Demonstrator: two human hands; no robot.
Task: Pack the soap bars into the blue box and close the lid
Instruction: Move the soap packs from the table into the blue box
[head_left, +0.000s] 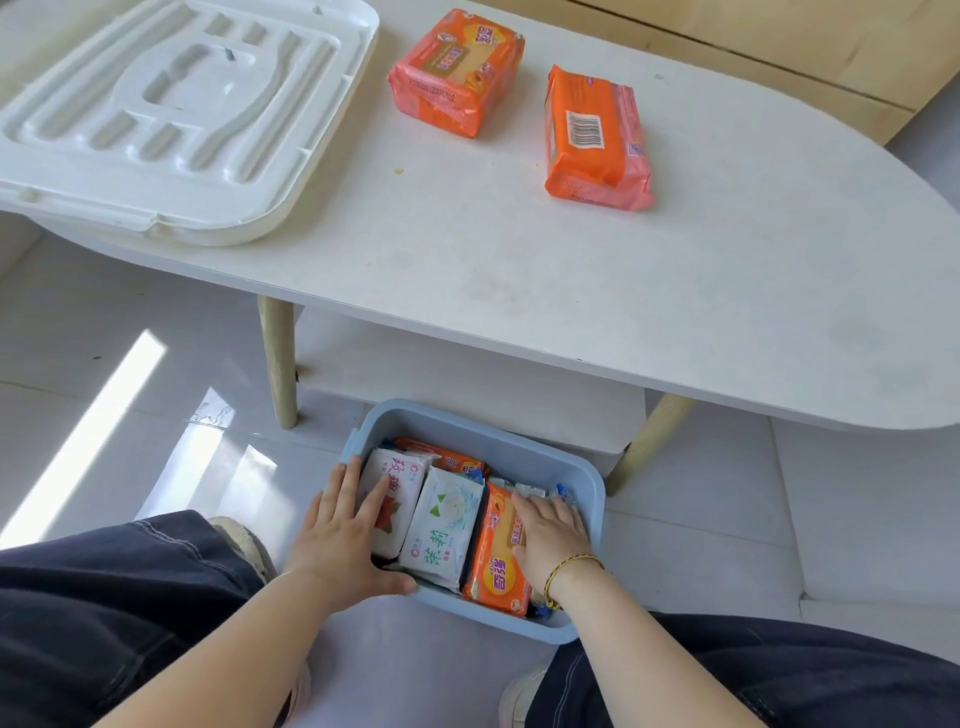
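The blue box sits on the pale tiled floor just in front of the white table, between the person's dark trouser legs. Inside it, wrapped soap bars stand packed side by side: a white bar with a red flower, a white bar with green print and an orange bar, with another orange bar partly hidden behind them. The left hand lies flat with fingers spread, fingertips on the red-flower bar and thumb hooked over the box's near rim. The right hand, with a yellow cord bracelet at the wrist, lies flat with fingers together over the box's right end, covering whatever lies beneath; only scraps of blue and clear wrapper show around it, too little to name. On the table, two more orange soap packs lie well apart from the box: one printed side up, the other barcode up. The white lid rests on the table's left end, ribbed underside up, its left edge cut off by the frame.
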